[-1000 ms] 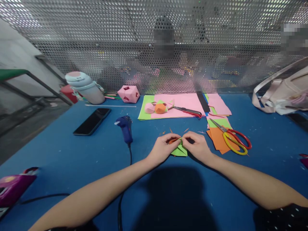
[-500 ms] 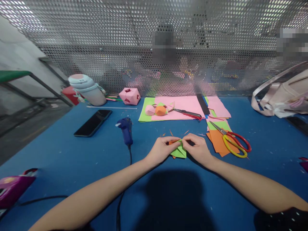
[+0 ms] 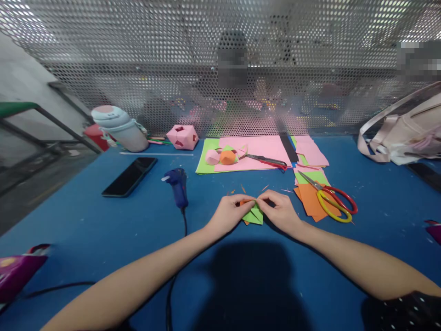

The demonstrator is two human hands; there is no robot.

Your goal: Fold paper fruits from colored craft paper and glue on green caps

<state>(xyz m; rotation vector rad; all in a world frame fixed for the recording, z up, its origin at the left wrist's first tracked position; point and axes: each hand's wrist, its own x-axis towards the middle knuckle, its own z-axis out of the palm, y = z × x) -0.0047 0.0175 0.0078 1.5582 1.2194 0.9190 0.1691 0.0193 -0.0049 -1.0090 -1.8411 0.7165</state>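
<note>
Between my hands is a folded green and orange paper piece (image 3: 254, 216), its green side showing creases and its lower edge close to the blue table. My left hand (image 3: 230, 212) pinches its upper left part, where orange shows under the fingers. From the other side my right hand (image 3: 278, 209) pinches the top edge, thumb and forefinger nearly meeting the left ones. Tiny paper scraps (image 3: 243, 188) lie just beyond. To the right, scissors (image 3: 332, 198) with one red and one yellow handle rest on orange paper squares (image 3: 308, 200).
A blue glue gun (image 3: 178, 188) with its cord stands left of my hands, near a black phone (image 3: 130, 177). Behind are a bottle (image 3: 120, 131), a pink paper ball (image 3: 183, 137), pink sheets (image 3: 258, 143) and a cutter (image 3: 268, 161). A bag (image 3: 406, 124) sits right.
My fingertips have drawn slightly closer together along the paper's top edge. The whole view has shifted a little; the other things lie as before.
</note>
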